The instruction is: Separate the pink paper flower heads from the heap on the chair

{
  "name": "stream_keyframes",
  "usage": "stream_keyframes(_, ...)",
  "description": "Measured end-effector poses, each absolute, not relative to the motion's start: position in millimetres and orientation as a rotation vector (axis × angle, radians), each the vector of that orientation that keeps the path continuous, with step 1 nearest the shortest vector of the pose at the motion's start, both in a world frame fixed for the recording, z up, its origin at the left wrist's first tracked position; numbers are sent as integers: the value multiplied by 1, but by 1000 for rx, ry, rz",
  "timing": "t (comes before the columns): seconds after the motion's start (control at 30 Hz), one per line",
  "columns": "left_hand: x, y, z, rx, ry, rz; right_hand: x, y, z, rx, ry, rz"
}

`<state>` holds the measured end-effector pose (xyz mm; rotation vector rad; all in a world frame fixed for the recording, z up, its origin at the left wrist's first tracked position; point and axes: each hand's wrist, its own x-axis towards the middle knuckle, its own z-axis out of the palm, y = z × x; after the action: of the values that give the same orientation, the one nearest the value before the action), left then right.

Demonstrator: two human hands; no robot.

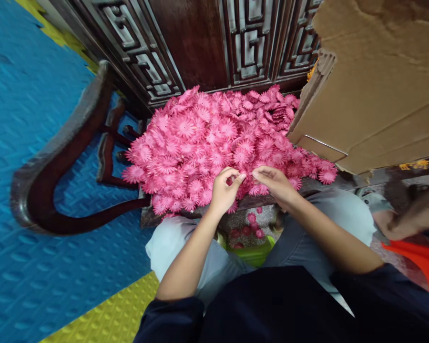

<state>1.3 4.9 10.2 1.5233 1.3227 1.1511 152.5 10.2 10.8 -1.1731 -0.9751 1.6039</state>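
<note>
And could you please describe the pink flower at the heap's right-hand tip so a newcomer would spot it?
Find the big brown cardboard at the right of the picture. Just left of its lowest corner, the heap of pink flowers narrows to a tip. The flower there shows its round face almost whole, while neighbours behind it are partly covered.

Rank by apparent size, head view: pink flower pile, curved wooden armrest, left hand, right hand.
1. Pink flower pile
2. Curved wooden armrest
3. Left hand and right hand: about alike, so not ranked against each other.
</note>
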Motion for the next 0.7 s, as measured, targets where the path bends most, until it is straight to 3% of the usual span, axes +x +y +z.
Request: stream_keyframes(0.7, 5, 2, 7, 1679, 1388, 1187, 149, 8, 9, -1130, -641, 1817)
